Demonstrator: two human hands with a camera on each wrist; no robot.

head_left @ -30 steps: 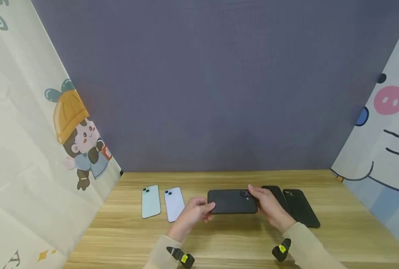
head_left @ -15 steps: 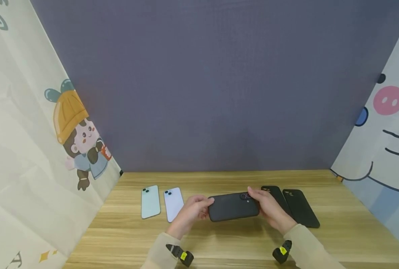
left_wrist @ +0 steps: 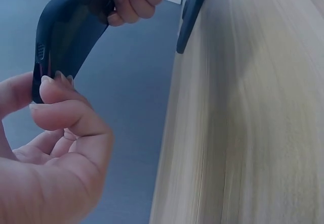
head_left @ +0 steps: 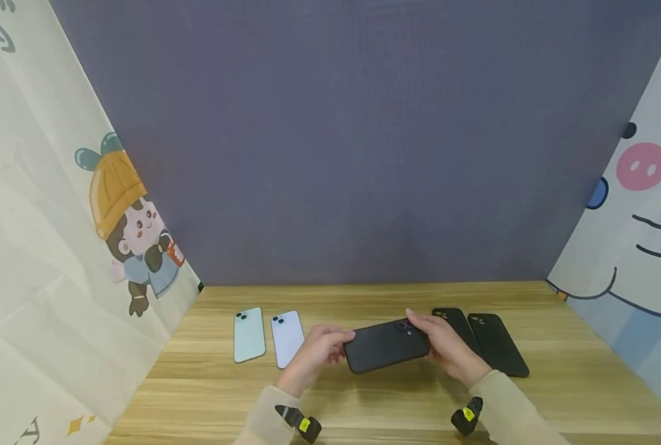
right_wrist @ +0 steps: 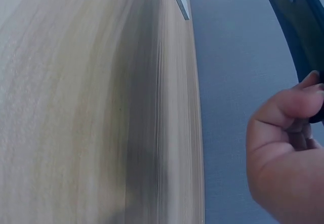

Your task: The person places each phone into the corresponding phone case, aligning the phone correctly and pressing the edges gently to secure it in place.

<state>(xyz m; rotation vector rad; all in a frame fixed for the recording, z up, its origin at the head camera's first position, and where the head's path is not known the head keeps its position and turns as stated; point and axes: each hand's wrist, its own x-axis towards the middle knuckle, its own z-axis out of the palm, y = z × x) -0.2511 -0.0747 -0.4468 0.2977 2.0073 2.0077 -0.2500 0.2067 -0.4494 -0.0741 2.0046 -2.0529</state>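
Note:
A phone in a black case (head_left: pixel 386 347) is held sideways above the table, its camera end at the right and its back towards the head camera. My left hand (head_left: pixel 320 352) pinches the lower-left end between thumb and fingers. At the camera end, my right hand (head_left: pixel 444 346) grips the phone, thumb on the top edge near the lenses. In the left wrist view the phone's dark, glossy front (left_wrist: pixel 76 27) shows. Behind my right hand lie two black phone cases (head_left: pixel 499 345), one partly hidden by that hand.
On the left of the wooden table (head_left: pixel 196 395) lie a pale green phone (head_left: pixel 249 335) and a lavender phone (head_left: pixel 288 339), backs up. A dark grey panel (head_left: pixel 330 154) rises along the far edge. Printed cloths hang at both sides.
The phone in the black case has tilted from nearly level, its left end now lower, and its back shows more fully. Both hands keep hold. The phones and cases on the table stay put.

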